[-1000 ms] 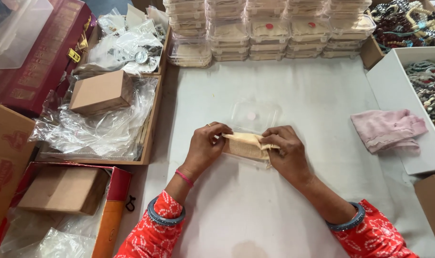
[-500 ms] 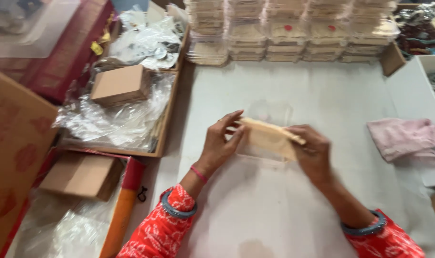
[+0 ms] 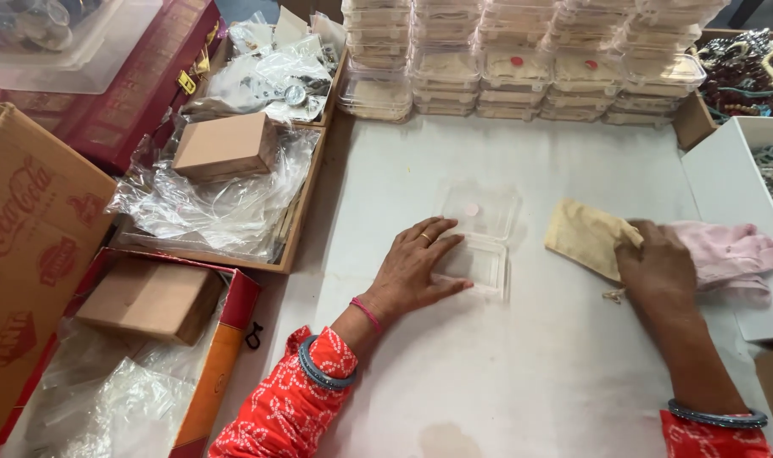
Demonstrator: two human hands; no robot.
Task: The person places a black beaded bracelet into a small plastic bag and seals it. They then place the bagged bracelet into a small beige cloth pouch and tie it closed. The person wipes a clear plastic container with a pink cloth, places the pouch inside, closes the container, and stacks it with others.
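L hand (image 3: 416,267) on clear box (image 3: 479,233)

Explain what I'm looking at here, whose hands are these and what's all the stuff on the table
This is one view from a camera worn on a person's head, looking down at their own two bare hands; no machine is involved. The left hand rests flat on a small clear plastic box lying open on the white table. The right hand presses on a beige cloth pouch, beside a pink cloth. Stacks of filled clear boxes line the far edge; cardboard boxes and plastic wrap sit to the left.
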